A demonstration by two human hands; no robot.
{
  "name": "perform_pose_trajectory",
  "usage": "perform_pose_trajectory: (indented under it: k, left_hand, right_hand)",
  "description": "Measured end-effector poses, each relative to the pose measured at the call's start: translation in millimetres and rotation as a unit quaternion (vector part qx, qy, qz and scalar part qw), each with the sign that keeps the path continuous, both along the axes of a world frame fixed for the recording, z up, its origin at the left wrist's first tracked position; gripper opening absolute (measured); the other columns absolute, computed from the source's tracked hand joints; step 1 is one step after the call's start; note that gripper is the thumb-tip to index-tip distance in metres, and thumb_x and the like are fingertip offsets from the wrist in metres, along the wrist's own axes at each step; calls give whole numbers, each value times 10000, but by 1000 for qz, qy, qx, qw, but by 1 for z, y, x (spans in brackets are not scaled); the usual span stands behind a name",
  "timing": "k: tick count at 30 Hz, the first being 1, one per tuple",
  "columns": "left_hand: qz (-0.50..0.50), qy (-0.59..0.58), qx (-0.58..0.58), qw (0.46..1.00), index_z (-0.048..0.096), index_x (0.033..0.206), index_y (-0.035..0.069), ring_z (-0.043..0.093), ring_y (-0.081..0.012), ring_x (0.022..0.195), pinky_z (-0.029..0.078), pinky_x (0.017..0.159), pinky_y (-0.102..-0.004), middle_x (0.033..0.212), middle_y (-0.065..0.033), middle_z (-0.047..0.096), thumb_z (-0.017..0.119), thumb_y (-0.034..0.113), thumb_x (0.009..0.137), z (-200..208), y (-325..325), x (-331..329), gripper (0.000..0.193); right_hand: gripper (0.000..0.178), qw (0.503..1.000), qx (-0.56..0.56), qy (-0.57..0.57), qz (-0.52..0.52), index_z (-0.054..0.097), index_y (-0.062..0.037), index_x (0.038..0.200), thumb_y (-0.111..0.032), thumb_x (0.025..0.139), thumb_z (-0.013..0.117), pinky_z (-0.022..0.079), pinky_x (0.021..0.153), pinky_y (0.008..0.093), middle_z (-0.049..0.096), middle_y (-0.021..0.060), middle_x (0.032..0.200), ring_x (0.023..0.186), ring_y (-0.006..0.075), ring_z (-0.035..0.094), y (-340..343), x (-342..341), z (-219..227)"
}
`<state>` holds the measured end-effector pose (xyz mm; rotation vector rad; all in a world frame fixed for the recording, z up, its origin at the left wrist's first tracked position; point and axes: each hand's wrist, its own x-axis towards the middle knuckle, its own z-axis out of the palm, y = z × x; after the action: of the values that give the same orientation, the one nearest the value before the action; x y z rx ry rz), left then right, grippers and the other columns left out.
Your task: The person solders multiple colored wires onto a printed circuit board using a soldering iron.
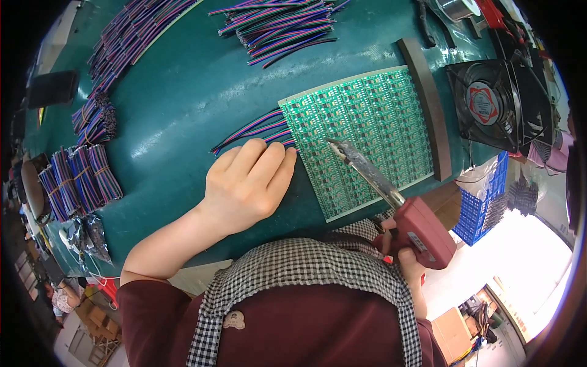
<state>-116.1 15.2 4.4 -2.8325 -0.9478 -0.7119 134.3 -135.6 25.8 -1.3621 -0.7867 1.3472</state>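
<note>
Left hand point(249, 180): curled beside the wires point(257, 125); whether it pinches any is hidden. Circuit board point(367, 134): flat on the table point(177, 92). Soldering iron point(394, 200): gripped by right hand point(410, 263); a slip could scorch board or left hand.

soldering gun point(426, 233): smooth plastic | table point(177, 79): glossy, smooth | apron point(299, 264): matt woven cloth

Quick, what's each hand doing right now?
Left hand: curled by the colored wires; fingertips hidden, so its grip can't be told.
Right hand: closed, holding the red soldering gun.
</note>
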Motion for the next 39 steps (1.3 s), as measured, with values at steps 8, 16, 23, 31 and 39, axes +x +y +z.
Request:
perform_pose_trajectory:
  k: [8, 16, 23, 31, 39]
  left_hand:
    - [46, -18, -71, 996, 627, 936, 30, 607, -273, 851, 514, 717, -384, 891, -97, 589, 648, 113, 788, 14, 94, 33, 171]
    - [37, 35, -13, 999, 630, 826, 26, 640, -285, 867, 545, 692, -355, 887, -114, 619, 597, 53, 767, -2, 129, 68, 73]
    - [-11, -233, -282, 931, 672, 928, -27, 608, -107, 834, 473, 751, -230, 912, -43, 646, 647, 13, 844, 24, 116, 20, 96]
    - [-7, -209, -433, 877, 583, 868, 7, 474, -51, 724, 396, 629, -211, 802, 20, 543, 592, 73, 893, 51, 65, 12, 70]
    - [117, -77, -459, 877, 601, 893, 21, 643, -261, 748, 491, 645, -338, 804, -104, 622, 619, 12, 837, 25, -3, 10, 60]
  right_hand:
    - [736, 992, 35, -70, -95, 442, 74, 1238, -494, 834, 678, 398, 491, 240, 610, 164, 1010, 559, 140, 513, -2, 8, -6]
    - [715, 986, 61, -62, -142, 461, 62, 1235, -449, 809, 723, 439, 526, 261, 623, 213, 1044, 576, 168, 540, -11, 11, -6]
    - [728, 989, 61, -55, -123, 458, 67, 1235, -456, 805, 724, 429, 522, 268, 625, 205, 1054, 580, 168, 535, -10, 14, -9]
    - [724, 994, 49, -10, -92, 464, 60, 1257, -422, 797, 746, 446, 537, 270, 621, 212, 1081, 608, 170, 545, -12, 13, -9]
    - [850, 999, -24, 36, -21, 434, 36, 1323, -444, 731, 810, 464, 598, 259, 645, 171, 1081, 694, 165, 580, -10, 8, -1]
